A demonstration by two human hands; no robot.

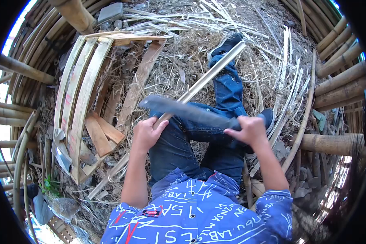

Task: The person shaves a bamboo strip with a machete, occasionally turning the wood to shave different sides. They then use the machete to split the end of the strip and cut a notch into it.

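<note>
A long pale split bamboo strip (213,72) slants across my lap, from near one shoe at the top down to the lower left. Around its middle, close to my knee, my left hand (146,132) is closed on it, thumb on the near side. My right hand (250,130) grips the handle of a machete (183,109) over my thighs. The broad dark blade, slightly blurred, points left and overlaps the strip just above my left hand. The strip's lower part (110,179) continues beyond my left forearm.
A wooden pallet-like crate (83,93) stands to the left, with short wood blocks (101,132) in it. Shavings (171,61) and thin bamboo slivers (288,77) litter the ground. Bamboo poles (333,145) and fences enclose both sides. A grey block (110,12) lies at the top.
</note>
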